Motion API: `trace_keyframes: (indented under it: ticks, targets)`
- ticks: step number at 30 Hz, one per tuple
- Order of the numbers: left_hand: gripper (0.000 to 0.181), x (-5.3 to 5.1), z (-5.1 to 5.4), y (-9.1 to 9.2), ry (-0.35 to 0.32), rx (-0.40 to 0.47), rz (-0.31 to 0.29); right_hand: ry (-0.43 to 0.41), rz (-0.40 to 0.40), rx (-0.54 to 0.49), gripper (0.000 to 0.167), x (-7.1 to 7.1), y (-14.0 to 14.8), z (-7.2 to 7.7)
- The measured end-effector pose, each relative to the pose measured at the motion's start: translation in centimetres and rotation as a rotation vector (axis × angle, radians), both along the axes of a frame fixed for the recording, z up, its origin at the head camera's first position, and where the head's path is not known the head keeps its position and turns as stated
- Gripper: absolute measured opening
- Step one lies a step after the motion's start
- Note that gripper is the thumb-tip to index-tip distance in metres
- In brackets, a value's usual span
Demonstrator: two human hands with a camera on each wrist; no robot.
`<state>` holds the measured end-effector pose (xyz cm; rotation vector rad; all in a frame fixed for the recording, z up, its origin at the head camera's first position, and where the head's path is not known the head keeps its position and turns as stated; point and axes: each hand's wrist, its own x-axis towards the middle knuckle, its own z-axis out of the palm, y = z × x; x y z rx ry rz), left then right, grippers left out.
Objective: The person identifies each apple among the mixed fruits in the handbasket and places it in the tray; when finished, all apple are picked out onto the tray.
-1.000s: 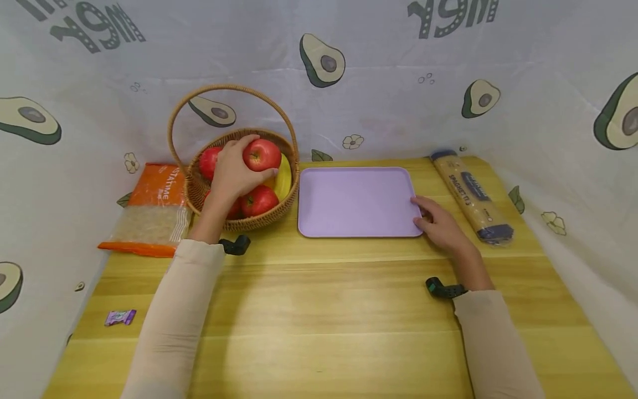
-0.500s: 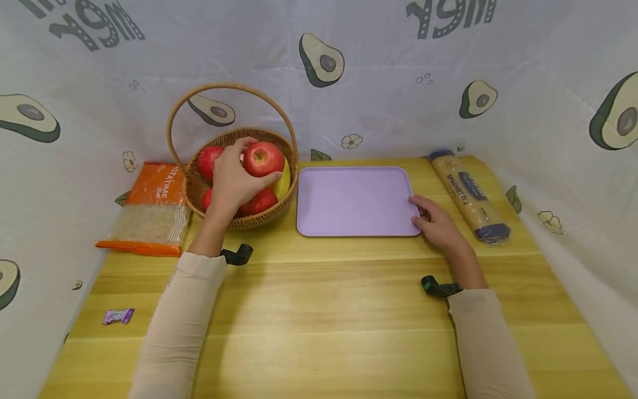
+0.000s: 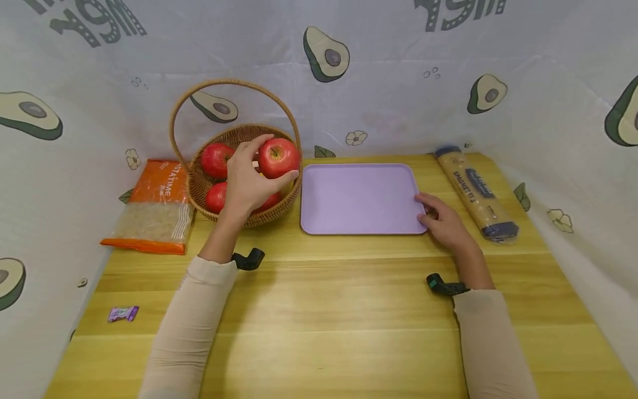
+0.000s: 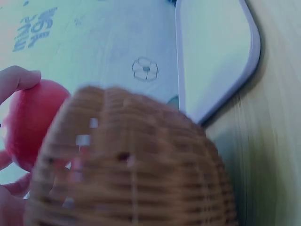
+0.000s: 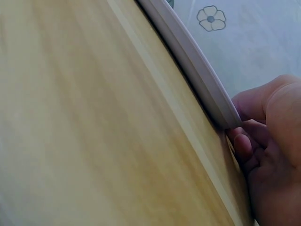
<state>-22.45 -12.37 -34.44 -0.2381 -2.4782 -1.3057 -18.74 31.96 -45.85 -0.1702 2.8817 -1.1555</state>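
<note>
In the head view my left hand [image 3: 244, 180] holds a red apple [image 3: 279, 158] between thumb and fingers, over the right side of the wicker basket [image 3: 195, 191]. Several other red apples, one at the back left [image 3: 216, 160], lie in the basket; a yellow fruit is mostly hidden behind my hand. The left wrist view has the held apple [image 4: 35, 122] beside the blurred basket wall [image 4: 141, 165]. My right hand [image 3: 446, 224] grips the right edge of the lilac tray [image 3: 361, 199]; the right wrist view shows thumb and fingers at the tray's rim [image 5: 202, 70].
An orange pasta bag [image 3: 152, 208] lies left of the basket, and a spaghetti pack [image 3: 476, 194] lies right of the tray. A small purple-wrapped sweet [image 3: 123, 313] is at the front left. Behind the table [image 3: 324, 310] hangs a printed cloth. The basket's tall handle [image 3: 226, 82] arches above it.
My left hand has raised the apple and carried it rightward, from amid the fruit to the basket's right side. My right hand has kept its place at the tray.
</note>
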Motion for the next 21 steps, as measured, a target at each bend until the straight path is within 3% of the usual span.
trace_keyframes:
  ticks: [6,14,21]
  targets:
    - [0.08,0.4,0.3,2.4,0.036,0.074,-0.041,-0.004,-0.002,0.001,0.051,0.0,0.0,0.0]
    - [0.076,0.5,0.3,5.8,0.033,0.081,-0.127,-0.012,-0.006,-0.003,0.052,0.1,0.2,0.0]
    - [0.081,0.6,-0.1,7.9,-0.067,0.088,-0.195,-0.009,-0.006,-0.012,0.051,0.2,0.1,0.1]
